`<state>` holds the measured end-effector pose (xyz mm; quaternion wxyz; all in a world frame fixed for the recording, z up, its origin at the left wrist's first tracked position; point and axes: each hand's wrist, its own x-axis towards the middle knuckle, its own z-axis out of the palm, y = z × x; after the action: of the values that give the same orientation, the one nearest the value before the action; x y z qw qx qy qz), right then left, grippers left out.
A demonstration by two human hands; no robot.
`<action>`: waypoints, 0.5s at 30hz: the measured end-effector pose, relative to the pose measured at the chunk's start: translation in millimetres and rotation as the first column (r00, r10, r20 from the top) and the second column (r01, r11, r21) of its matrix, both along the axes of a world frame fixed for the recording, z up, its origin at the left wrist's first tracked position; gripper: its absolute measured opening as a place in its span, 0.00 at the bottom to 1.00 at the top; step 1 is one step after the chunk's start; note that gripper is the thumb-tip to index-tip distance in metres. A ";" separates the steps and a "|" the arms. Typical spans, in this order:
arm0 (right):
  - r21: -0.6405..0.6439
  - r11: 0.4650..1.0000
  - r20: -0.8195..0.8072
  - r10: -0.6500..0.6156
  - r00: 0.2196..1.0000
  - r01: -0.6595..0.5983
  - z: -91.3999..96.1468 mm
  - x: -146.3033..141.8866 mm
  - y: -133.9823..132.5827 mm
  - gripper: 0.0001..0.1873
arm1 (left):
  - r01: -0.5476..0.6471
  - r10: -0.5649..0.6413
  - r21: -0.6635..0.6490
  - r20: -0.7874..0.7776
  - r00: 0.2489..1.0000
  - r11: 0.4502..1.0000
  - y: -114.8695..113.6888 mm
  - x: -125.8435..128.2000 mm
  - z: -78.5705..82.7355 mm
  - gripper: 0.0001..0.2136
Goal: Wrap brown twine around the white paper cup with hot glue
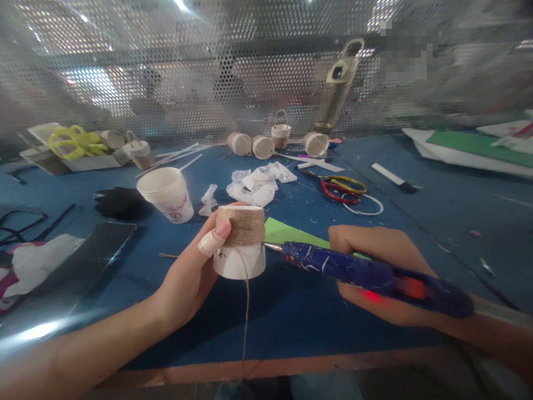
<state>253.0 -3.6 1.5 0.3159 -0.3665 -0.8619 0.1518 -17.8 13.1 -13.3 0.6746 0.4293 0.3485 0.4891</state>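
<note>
My left hand (189, 272) holds a white paper cup (240, 261) upside down, its upper half wrapped in brown jute twine (241, 225). A bandaged thumb presses on the wrapping. A loose strand of twine (245, 316) hangs from the cup down past the table edge. My right hand (377, 261) grips a dark blue glue gun (375, 278) with a red glow on its body. The gun's metal tip touches the cup's right side just below the twine.
A stack of white cups (166, 194), white lace scraps (258, 183), red and yellow scissors (343, 188), a phone (83, 261) and a green paper sheet (291, 233) lie on the blue table (437, 222). Finished small cups (281, 141) stand by the perforated metal screen (208, 66).
</note>
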 end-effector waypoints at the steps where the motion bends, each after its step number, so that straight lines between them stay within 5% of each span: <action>1: 0.001 1.000 0.002 0.003 1.000 -0.003 -0.2 0.3 0.4 0.12 | 0.005 -0.005 -0.004 0.000 1.000 1.000 -0.1 -0.3 -0.2 0.19; 11: 0.013 1.000 0.046 -0.016 0.999 0.016 3.0 -1.3 -4.1 0.12 | 0.044 -0.044 -0.010 -0.027 0.999 0.999 -1.3 -1.3 -4.5 0.19; 15: 0.022 0.999 0.091 -0.038 0.995 0.036 3.4 1.4 0.0 0.12 | -0.027 0.027 -0.013 0.018 0.999 1.000 -0.7 1.0 1.9 0.18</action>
<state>254.4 -3.5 4.9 0.2824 -0.3859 -0.8700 0.1202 -16.8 12.3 -11.4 0.6736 0.4160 0.3512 0.4999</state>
